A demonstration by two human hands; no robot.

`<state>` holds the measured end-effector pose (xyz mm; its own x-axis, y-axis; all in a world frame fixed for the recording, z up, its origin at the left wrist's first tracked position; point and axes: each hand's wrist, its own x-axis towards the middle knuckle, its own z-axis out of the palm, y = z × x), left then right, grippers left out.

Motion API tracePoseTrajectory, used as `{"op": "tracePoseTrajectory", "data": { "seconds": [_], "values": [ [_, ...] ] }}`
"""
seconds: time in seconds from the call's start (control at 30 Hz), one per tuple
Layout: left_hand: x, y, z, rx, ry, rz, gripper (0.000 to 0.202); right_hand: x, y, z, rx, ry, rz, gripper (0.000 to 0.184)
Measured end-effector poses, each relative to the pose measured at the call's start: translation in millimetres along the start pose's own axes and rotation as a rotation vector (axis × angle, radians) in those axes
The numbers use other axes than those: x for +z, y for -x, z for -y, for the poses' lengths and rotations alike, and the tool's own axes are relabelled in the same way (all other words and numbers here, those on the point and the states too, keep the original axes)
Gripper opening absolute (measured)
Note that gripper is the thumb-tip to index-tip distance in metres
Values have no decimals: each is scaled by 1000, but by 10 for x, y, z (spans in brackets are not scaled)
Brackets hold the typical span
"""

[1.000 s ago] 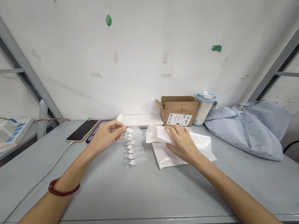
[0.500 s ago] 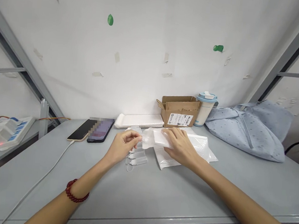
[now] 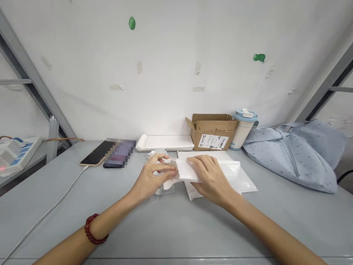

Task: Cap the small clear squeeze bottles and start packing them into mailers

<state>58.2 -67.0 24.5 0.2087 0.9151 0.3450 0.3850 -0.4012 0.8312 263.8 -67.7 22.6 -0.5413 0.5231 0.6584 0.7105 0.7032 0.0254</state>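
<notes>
A white bubble mailer [image 3: 188, 173] is held just above the grey table, its flap end toward the left. My right hand [image 3: 214, 180] grips it from above, thumb underneath and fingers over the top. At the flap, my left hand [image 3: 151, 178] has thumb and fingers closed in a pinch on the flap's edge; whether a backing strip is also between them I cannot tell. Beneath lie more white bubble mailers [image 3: 246, 181]. Several small clear plastic containers with loops [image 3: 167, 190] lie partly hidden behind and under my left hand.
A stack of white mailers [image 3: 166, 143] lies by the wall, next to an open cardboard box [image 3: 212, 132] and a lidded cup [image 3: 242, 132]. A light blue fabric bag [image 3: 293, 156] is on the right. Two phones, one a black phone [image 3: 98, 154] on a white cable [image 3: 54, 204], lie left.
My left hand has moved slightly right, toward the mailer, and its flap now bends downward. My right hand keeps its grip, and the mailer's left end has shifted a little.
</notes>
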Motion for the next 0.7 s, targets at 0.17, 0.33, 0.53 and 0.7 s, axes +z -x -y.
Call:
{"op": "tracePoseTrajectory", "data": {
  "seconds": [0.17, 0.33, 0.53, 0.7],
  "values": [
    [13, 36, -40, 102, -26, 146, 22, 28, 14, 70, -40, -9, 17, 38],
    [57, 80, -94, 223, -161, 235, 25, 52, 37, 95, -70, -11, 47, 40],
    [10, 49, -113, 129, -149, 225, 27, 31, 18, 43, -57, -22, 16, 37],
    [-89, -2, -86, -127, 14, 50, 25, 0, -10, -12, -15, 26, -6, 41]
  ]
}}
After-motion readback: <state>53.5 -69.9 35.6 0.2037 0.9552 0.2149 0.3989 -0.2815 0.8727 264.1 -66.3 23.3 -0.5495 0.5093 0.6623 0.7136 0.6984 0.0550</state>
